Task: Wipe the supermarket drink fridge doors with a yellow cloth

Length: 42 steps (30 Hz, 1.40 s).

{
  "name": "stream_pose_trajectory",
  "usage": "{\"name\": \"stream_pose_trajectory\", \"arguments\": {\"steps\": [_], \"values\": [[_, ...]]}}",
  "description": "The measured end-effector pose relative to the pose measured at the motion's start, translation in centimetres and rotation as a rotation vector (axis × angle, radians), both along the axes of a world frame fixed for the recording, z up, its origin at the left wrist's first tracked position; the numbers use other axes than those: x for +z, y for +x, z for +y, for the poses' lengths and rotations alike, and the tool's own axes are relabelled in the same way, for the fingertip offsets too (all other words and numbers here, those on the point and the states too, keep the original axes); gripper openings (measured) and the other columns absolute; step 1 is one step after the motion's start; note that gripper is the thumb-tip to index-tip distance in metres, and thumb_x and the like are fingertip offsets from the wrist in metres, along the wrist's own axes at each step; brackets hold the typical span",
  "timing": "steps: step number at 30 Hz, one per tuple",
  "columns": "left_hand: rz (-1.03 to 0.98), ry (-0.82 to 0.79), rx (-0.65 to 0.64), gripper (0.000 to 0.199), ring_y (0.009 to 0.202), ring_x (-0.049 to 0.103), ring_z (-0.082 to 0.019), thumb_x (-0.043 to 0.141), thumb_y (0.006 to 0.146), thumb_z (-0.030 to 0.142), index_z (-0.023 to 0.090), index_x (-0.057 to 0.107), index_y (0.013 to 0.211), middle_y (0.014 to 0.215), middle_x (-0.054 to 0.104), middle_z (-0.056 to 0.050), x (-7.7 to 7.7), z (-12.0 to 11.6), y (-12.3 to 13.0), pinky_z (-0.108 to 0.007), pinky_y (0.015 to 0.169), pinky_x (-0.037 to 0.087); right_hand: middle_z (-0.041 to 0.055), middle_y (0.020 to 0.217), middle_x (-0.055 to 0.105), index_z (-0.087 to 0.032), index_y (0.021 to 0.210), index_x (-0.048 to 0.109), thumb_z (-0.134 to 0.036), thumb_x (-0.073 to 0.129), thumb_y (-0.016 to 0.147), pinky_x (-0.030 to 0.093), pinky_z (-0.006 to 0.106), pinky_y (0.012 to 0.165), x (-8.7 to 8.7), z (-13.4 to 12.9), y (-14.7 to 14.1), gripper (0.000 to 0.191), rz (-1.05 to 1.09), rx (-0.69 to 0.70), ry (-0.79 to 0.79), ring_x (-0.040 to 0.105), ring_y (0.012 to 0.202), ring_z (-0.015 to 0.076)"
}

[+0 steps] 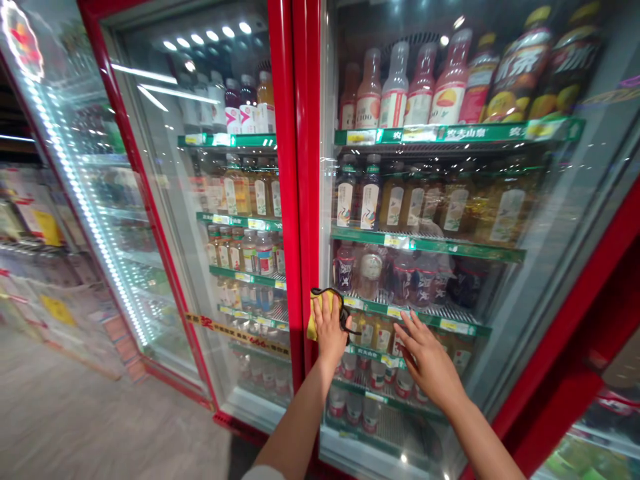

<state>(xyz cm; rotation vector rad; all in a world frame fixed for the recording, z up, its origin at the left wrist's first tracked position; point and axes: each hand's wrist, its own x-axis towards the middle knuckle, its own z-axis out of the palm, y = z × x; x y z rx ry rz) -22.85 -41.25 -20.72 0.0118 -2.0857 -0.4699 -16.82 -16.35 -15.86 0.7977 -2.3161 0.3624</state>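
A yellow cloth point(313, 323) with a black edge lies against the red door frame point(305, 200) and the left edge of the right glass door point(505, 293). My left hand point(331, 328) presses on the cloth with its fingers stretched out, the cloth's dark edge showing beside the fingers. Over the same glass door, to the right, is my right hand point(425, 353), its fingers apart and nothing held in it. Its fingertips are at or close to the glass, in front of a lower shelf of bottles.
Behind the glass, green-edged shelves point(430, 247) hold several rows of bottles. A second red-framed glass door point(240, 267) stands on the left, with a lit cooler point(125, 267) beyond it. Grey floor point(100, 427) shows at lower left.
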Motion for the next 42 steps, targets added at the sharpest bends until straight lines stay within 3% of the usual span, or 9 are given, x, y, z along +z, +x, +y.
{"name": "stream_pose_trajectory", "arguments": {"steps": [4, 8, 15, 23, 28, 30, 34, 37, 42], "values": [[-0.009, 0.155, 0.062, 0.070, 0.155, -0.005, -0.039, 0.050, 0.097, 0.033, 0.014, 0.026, 0.159, 0.167, 0.020, -0.018, 1.9, 1.3, -0.6, -0.069, 0.121, 0.017, 0.0135, 0.159, 0.042, -0.020, 0.141, 0.059, -0.015, 0.043, 0.096, 0.042, 0.057, 0.116, 0.1, 0.4, 0.1, 0.048, 0.004, -0.029, -0.021, 0.028, 0.152, 0.0306], [0.029, -0.025, -0.004, 0.073, 0.156, -0.005, -0.040, 0.057, 0.094, 0.038, 0.019, 0.030, 0.159, 0.168, 0.019, -0.014, 4.8, 3.4, -1.1, -0.071, 0.122, 0.007, 0.0137, 0.159, 0.041, -0.018, 0.141, 0.058, -0.013, 0.041, 0.096, 0.042, 0.055, 0.117, 0.1, 0.1, 0.2, 0.049, -0.003, -0.048, -0.020, 0.026, 0.153, 0.0307], [-0.133, -0.182, -0.062, 0.049, 0.153, 0.024, -0.038, 0.063, 0.089, 0.032, 0.034, 0.061, 0.138, 0.151, 0.053, -0.007, -1.8, 0.1, 0.0, -0.072, 0.121, 0.006, 0.0107, 0.161, 0.038, -0.021, 0.143, 0.055, -0.004, 0.043, 0.087, 0.038, 0.060, 0.117, -1.4, 1.6, 0.7, 0.060, -0.059, -0.078, 0.027, 0.022, 0.154, 0.0293], [0.016, -0.040, 0.018, 0.061, 0.155, 0.005, -0.043, 0.057, 0.093, 0.035, 0.022, 0.045, 0.152, 0.164, 0.033, -0.013, 2.7, 4.2, -1.3, -0.077, 0.117, 0.000, 0.0076, 0.165, 0.032, -0.022, 0.149, 0.049, -0.001, 0.043, 0.084, 0.036, 0.057, 0.119, -2.1, 2.0, 1.0, 0.068, -0.094, -0.150, -0.029, 0.013, 0.156, 0.0274], [-0.110, -0.339, -0.333, 0.047, 0.147, 0.038, -0.032, 0.063, 0.089, 0.030, 0.044, 0.062, 0.134, 0.139, 0.065, 0.000, -1.5, 2.5, -0.6, -0.066, 0.123, -0.003, 0.0066, 0.166, 0.030, -0.027, 0.152, 0.043, 0.002, 0.044, 0.080, 0.034, 0.059, 0.119, -3.0, 2.3, 1.5, 0.078, -0.141, -0.166, 0.024, 0.014, 0.156, 0.0271], [-0.117, -0.271, -0.270, 0.043, 0.147, 0.038, -0.033, 0.062, 0.090, 0.031, 0.041, 0.065, 0.132, 0.138, 0.065, -0.003, -2.1, 1.1, -0.7, -0.067, 0.124, 0.002, 0.0062, 0.166, 0.029, -0.028, 0.153, 0.042, 0.002, 0.044, 0.081, 0.033, 0.058, 0.120, -3.0, 2.8, 1.7, 0.078, -0.167, -0.198, 0.045, 0.014, 0.156, 0.0268], [0.009, 0.038, 0.022, 0.060, 0.155, 0.010, -0.043, 0.053, 0.095, 0.037, 0.014, 0.048, 0.150, 0.163, 0.032, -0.019, 1.5, 2.5, -1.5, -0.073, 0.120, 0.007, 0.0068, 0.166, 0.029, -0.025, 0.153, 0.043, 0.001, 0.043, 0.083, 0.034, 0.057, 0.120, -2.6, 3.6, 1.7, 0.074, -0.194, -0.240, 0.066, 0.016, 0.156, 0.0273], [0.021, 0.005, -0.015, 0.065, 0.155, 0.004, -0.043, 0.054, 0.095, 0.038, 0.019, 0.039, 0.155, 0.167, 0.025, -0.015, 3.8, 5.9, -1.7, -0.074, 0.119, 0.002, 0.0071, 0.166, 0.027, -0.026, 0.155, 0.040, 0.000, 0.045, 0.083, 0.033, 0.057, 0.120, -2.5, 3.8, 1.7, 0.076, -0.206, -0.231, 0.073, 0.013, 0.156, 0.0273], [-0.124, -0.226, -0.273, 0.047, 0.150, 0.032, -0.035, 0.059, 0.093, 0.034, 0.039, 0.059, 0.139, 0.148, 0.057, -0.004, -0.2, 6.1, -0.4, -0.068, 0.124, 0.003, 0.0062, 0.167, 0.024, -0.025, 0.153, 0.042, -0.001, 0.044, 0.084, 0.034, 0.056, 0.120, -2.3, 5.0, 2.2, 0.073, -0.270, -0.246, 0.096, 0.012, 0.157, 0.0271]]}}
